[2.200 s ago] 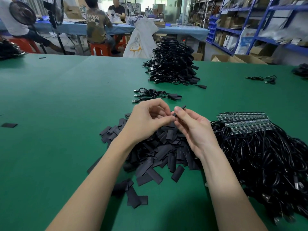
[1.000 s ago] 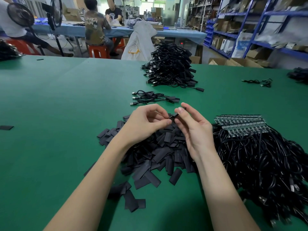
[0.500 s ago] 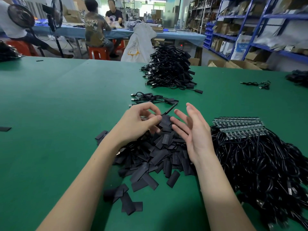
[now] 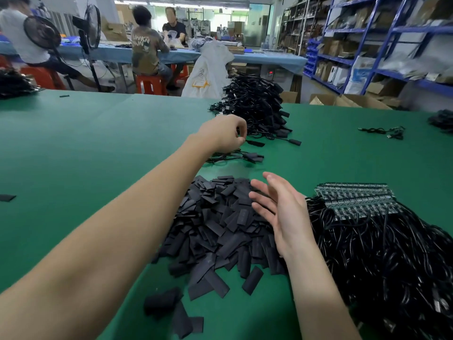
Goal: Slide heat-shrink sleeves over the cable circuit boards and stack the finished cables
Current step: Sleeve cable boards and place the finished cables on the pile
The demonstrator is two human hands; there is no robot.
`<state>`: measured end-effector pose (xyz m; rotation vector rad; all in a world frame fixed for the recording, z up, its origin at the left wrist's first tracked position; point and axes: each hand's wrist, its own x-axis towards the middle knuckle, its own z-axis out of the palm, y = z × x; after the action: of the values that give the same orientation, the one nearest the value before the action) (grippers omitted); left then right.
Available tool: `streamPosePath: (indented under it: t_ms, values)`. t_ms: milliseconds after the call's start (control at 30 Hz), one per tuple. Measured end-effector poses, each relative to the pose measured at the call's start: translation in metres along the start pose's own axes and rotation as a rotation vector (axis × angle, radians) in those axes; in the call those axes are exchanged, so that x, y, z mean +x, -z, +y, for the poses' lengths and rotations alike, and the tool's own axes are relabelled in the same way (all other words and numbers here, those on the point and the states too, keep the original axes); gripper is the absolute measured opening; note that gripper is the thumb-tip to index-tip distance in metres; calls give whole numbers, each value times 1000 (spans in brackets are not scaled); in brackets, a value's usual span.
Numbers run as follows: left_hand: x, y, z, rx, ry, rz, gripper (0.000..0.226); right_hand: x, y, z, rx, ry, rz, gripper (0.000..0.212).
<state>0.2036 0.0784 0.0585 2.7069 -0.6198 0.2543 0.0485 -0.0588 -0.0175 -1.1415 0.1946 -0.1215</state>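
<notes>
Layout on the table. The left hand is stretched forward, above a few finished cables lying just beneath and beyond its wrist. Behind this hand, slightly to its right, stands the tall stack of cables. The right hand is nearer the person, over the right edge of the heap of sleeves, which spreads to its left and under the left forearm. To the right of the right hand lies the mass of unsleeved cables, with rows of circuit boards at its far edge. A lone cable lies far right of the left hand.
</notes>
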Motion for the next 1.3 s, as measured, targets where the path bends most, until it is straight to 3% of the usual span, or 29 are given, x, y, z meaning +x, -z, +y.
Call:
streamPosePath:
  t_ms: [167, 333, 567, 667, 800, 967, 1033, 1133, 1300]
  values:
    - [33, -32, -16, 128, 19, -81, 22, 3, 1, 4, -52, 0, -1, 17]
    - [23, -67, -30, 107, 60, -27, 37, 5, 2, 5, -88, 3, -18, 15]
    - [-23, -67, -26, -181, -13, 119, 29, 6, 1, 8, -181, 3, -15, 12]
    - [-39, -54, -21, -246, -8, 100, 24, 6, 1, 15, -479, 90, -21, 10]
    - [-49, -30, 5, -276, -28, 40, 14, 2, -1, 27, -965, 252, -33, 9]
    - [-57, -17, 88, -221, -307, -102, 13, -2, -8, 24, -1065, 303, -24, 8]
    - [-57, -23, 121, -212, -335, -203, 17, -4, -9, 21, -1144, 307, -15, 25]
    - [-51, -36, 151, -164, -291, -384, 23, -4, -8, 15, -1187, 247, -29, 43]
    - [-40, -41, 159, -399, -84, -505, 26, -1, -5, 9, -1157, 257, -59, 33]
